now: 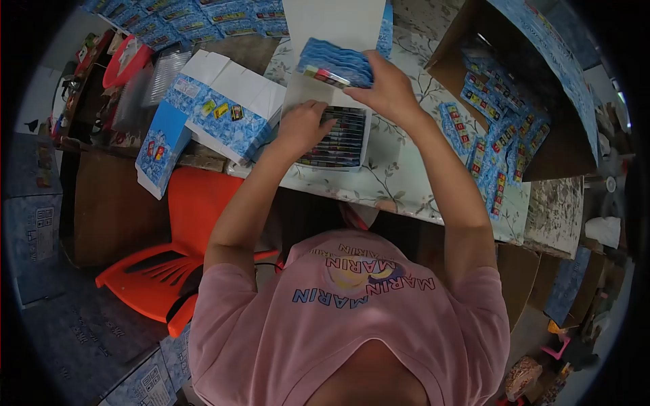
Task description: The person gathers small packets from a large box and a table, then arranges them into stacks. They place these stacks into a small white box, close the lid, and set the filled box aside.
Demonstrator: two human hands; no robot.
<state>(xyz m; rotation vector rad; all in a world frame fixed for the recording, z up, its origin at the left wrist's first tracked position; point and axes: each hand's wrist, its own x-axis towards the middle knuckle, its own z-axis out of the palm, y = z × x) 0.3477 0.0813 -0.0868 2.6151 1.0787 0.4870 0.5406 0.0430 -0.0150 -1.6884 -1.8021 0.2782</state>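
A stack of blue printed packets [335,59] is in my right hand [387,91], with the fingers and thumb closed around its right end. The stack is above the back part of an open white box [365,145]. Inside the box, a row of packets [335,139] stands on edge, packed close together. My left hand [305,127] lies over the box's left side, its thumb stretched out over the row and its fingers toward the back. No object shows in that hand. The raised white lid [332,20] stands behind the stack.
Flattened blue-and-white cartons [227,108] lie left on the flowered tablecloth [399,183]. A large cardboard box [562,128] on its side spills loose packets [497,145] at right. More packets [210,20] line the back left. An orange chair [196,216] stands below left.
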